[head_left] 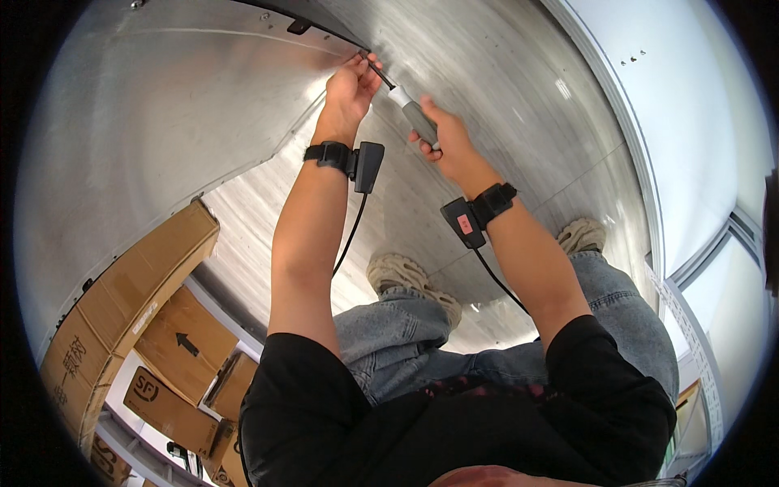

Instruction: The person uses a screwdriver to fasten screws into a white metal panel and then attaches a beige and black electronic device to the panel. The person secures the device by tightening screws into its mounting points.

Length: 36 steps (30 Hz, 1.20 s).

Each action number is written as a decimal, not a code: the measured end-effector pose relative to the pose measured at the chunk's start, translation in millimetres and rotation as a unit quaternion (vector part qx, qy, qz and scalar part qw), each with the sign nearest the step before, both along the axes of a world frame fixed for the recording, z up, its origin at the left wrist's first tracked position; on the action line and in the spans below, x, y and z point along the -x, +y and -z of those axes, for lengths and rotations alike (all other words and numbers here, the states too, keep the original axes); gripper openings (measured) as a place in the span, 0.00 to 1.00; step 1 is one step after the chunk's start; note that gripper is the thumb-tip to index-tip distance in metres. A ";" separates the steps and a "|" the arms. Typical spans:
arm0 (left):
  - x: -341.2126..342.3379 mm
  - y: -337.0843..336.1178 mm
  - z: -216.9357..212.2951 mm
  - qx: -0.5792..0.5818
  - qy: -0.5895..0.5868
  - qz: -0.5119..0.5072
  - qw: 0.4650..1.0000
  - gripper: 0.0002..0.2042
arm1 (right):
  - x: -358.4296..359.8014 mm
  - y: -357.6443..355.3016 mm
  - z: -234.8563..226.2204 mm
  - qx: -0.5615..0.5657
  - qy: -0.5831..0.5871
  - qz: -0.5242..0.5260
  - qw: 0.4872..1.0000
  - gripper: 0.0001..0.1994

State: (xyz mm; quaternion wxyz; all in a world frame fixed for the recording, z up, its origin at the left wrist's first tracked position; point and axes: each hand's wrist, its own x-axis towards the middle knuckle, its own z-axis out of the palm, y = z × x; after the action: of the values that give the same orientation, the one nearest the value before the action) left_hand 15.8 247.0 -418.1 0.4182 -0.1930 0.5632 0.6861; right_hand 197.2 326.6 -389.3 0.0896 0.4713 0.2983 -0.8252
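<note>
My right hand [449, 140] is closed around the grey and white handle of a screwdriver [417, 118]. Its dark shaft slants up and left to the edge of a large metal panel [187, 89]. My left hand [350, 88] is at that same edge, with thumb and fingers drawn together around the screwdriver's tip. Whatever lies between those fingertips is too small and too covered to make out. A dark strip [324, 32] with a small black tab runs along the panel's far edge, close to my left hand.
Several cardboard boxes [182, 341] stand at the lower left, beside the panel. White cabinet-like panels [690, 122] line the right side. Grey wood-look flooring [519, 105] lies below my hands. Cabled black devices [369, 166] are strapped to both wrists.
</note>
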 end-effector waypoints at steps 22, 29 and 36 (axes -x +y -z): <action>-72.7 133.2 -78.1 -0.010 0.132 0.199 0.971 0.14 | -87.3 72.4 -30.8 -0.218 0.060 0.104 0.969 0.18; -133.5 274.2 -112.9 -0.055 0.378 0.379 0.843 0.12 | -157.4 121.0 -66.0 -0.327 0.069 0.311 0.890 0.13; -147.9 347.5 -78.4 0.040 0.605 0.487 0.628 0.11 | -188.2 138.6 -75.3 -0.323 0.050 0.382 0.865 0.11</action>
State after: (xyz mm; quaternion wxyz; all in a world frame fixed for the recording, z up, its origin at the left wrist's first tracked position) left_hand 163.8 594.5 -339.7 0.2486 0.5516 0.7284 0.3216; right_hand 385.4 465.2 -314.1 -0.4049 0.5087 0.3488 -0.6750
